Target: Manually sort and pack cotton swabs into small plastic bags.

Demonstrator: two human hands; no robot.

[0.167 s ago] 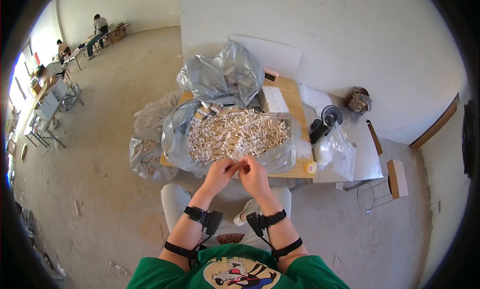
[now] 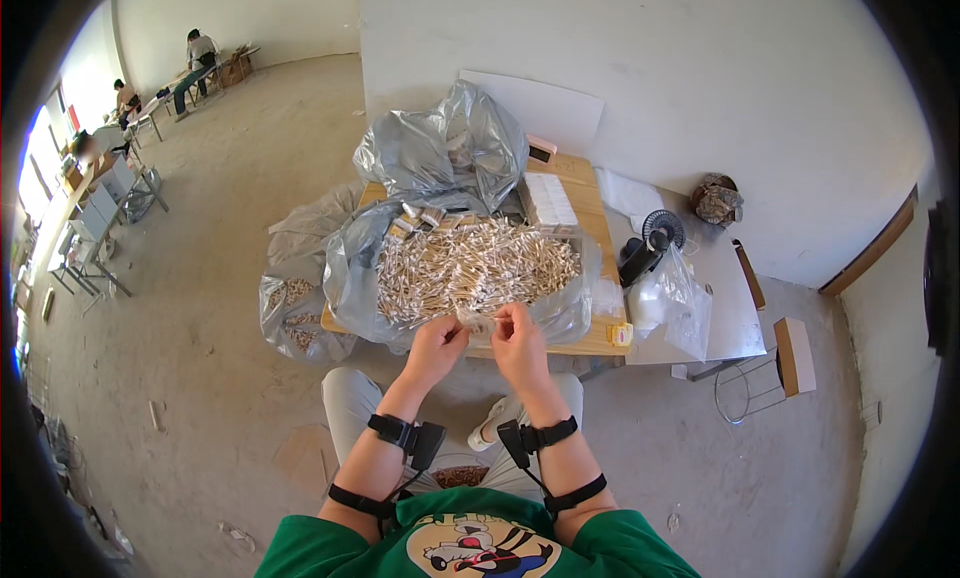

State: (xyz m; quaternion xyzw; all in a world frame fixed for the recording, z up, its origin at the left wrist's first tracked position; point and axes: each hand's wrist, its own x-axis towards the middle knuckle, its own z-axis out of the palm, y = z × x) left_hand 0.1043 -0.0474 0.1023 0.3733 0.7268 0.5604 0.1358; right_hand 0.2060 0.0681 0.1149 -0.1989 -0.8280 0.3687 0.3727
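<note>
A large heap of cotton swabs (image 2: 470, 268) fills a grey plastic liner bag (image 2: 352, 278) on the wooden table. In front of its near edge, a small clear plastic bag (image 2: 479, 327) stretches between my hands. My left hand (image 2: 435, 352) is closed, pinching the bag's left side. On the other side my right hand (image 2: 521, 352) is also closed, thumb and fingertips together at the bag's right edge. Fine detail at the fingertips is too small to make out.
White packs (image 2: 548, 202) are stacked behind the heap, beside a crumpled grey bag (image 2: 440, 143). A yellow box (image 2: 620, 334) sits at the table's right corner. Further right are a black fan (image 2: 655, 246) and a stool (image 2: 795, 358). Other people work far left.
My hands have moved apart from fingertips touching, the right one shifting right and slightly up. The small clear bag now shows spread between them.
</note>
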